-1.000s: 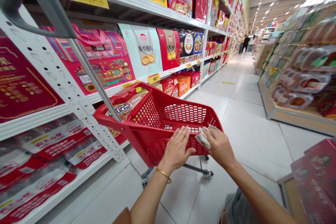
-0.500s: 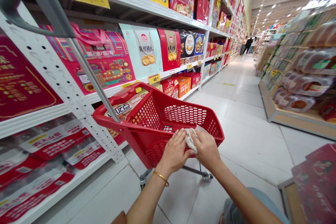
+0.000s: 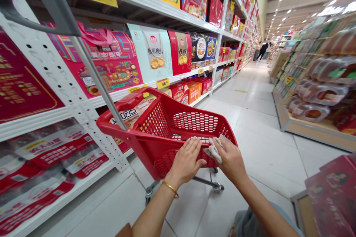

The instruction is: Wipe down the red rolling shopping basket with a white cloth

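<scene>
A red plastic shopping cart (image 3: 133,139) with perforated basket walls stands in front of me on wheels. My left hand (image 3: 187,157), with a gold bangle at the wrist, lies on the near rim of the basket, fingers stretched out and holding nothing. To its right, my right hand (image 3: 229,157) presses a crumpled whitish cloth (image 3: 213,150) against the same rim close to the cart's front corner. The fingers curl over the cloth, hiding part of it. A grey metal handle post (image 3: 96,77) rises from the cart's back end toward the upper left.
White shelves (image 3: 108,98) with gift boxes and packed bottles run along the left. On the right stand a pallet display (image 3: 314,92) of bottled goods and a low stack of red boxes (image 3: 333,189). A person (image 3: 262,50) is far down the tiled aisle (image 3: 258,118).
My right hand has slid right along the rim with the cloth, away from my left hand. The left hand stays in nearly the same place on the rim.
</scene>
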`<action>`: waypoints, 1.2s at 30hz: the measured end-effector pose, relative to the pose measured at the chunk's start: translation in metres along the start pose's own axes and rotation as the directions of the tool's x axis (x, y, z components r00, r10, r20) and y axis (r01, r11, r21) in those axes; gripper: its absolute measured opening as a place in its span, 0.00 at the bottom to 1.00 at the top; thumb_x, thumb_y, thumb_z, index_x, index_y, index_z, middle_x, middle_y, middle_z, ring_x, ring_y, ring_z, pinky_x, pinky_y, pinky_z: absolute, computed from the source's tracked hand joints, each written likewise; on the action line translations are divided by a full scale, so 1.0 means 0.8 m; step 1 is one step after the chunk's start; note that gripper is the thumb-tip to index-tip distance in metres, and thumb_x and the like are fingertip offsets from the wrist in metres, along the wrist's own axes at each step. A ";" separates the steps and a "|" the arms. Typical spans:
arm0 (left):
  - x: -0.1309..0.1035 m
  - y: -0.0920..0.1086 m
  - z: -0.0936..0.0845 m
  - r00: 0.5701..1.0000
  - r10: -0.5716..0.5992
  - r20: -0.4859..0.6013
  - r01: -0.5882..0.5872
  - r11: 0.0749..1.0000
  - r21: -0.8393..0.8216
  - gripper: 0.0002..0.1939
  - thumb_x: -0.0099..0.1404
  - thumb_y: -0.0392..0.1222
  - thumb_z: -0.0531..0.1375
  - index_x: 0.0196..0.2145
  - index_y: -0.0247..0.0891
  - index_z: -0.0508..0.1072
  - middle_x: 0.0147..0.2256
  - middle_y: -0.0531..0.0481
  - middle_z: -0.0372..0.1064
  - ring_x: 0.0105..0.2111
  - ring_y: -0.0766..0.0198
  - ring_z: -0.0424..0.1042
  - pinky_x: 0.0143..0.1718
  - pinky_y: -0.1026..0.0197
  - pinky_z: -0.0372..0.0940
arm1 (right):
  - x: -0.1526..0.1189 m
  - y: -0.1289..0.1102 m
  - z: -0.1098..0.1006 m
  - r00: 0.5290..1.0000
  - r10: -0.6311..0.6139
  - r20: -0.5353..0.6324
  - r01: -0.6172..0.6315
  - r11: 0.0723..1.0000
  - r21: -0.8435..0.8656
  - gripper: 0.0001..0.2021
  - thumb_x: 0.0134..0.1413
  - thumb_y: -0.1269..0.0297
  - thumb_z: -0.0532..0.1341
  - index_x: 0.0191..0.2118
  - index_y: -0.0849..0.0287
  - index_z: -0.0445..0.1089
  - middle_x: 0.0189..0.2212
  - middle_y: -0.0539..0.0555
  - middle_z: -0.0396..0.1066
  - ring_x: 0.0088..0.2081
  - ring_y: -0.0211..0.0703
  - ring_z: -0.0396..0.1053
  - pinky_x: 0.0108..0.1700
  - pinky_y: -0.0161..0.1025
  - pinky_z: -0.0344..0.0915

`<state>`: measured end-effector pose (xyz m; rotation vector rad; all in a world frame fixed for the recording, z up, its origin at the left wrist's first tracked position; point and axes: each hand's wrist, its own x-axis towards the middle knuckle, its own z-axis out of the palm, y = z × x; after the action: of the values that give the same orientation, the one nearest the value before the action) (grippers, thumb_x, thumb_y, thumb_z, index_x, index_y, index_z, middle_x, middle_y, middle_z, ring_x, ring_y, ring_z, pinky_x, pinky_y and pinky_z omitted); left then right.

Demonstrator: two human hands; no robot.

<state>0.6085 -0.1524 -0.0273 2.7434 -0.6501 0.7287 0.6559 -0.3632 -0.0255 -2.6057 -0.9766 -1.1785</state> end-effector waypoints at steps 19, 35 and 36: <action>-0.001 -0.003 -0.001 1.000 -0.014 0.008 0.014 1.000 -0.019 0.36 0.73 0.61 0.42 0.65 0.29 0.58 0.64 0.38 0.57 0.67 0.53 0.50 0.67 0.49 0.48 | 0.026 -0.053 0.010 0.994 -0.078 -0.074 0.079 0.997 0.015 0.20 0.61 0.69 0.56 0.57 0.67 0.67 0.52 0.64 0.71 0.50 0.55 0.65 0.51 0.51 0.63; 0.001 -0.012 -0.009 0.998 0.037 0.052 -0.041 0.997 0.069 0.39 0.72 0.62 0.35 0.66 0.30 0.56 0.66 0.41 0.54 0.68 0.54 0.49 0.67 0.49 0.48 | 0.008 -0.013 0.001 0.993 -0.018 -0.113 0.015 0.999 -0.028 0.17 0.64 0.60 0.59 0.54 0.63 0.70 0.47 0.61 0.74 0.47 0.51 0.69 0.49 0.46 0.63; 0.001 -0.013 -0.009 0.998 0.039 0.053 -0.043 0.997 0.070 0.39 0.72 0.62 0.35 0.66 0.30 0.56 0.66 0.41 0.53 0.68 0.54 0.49 0.67 0.49 0.48 | 0.006 -0.009 -0.001 0.993 -0.013 -0.117 0.010 1.000 -0.029 0.17 0.64 0.60 0.58 0.54 0.62 0.70 0.46 0.61 0.74 0.47 0.51 0.69 0.48 0.46 0.64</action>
<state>0.6110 -0.1414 -0.0220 2.8296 -0.7071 0.7046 0.6538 -0.3553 -0.0224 -2.5224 -0.9601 -1.3406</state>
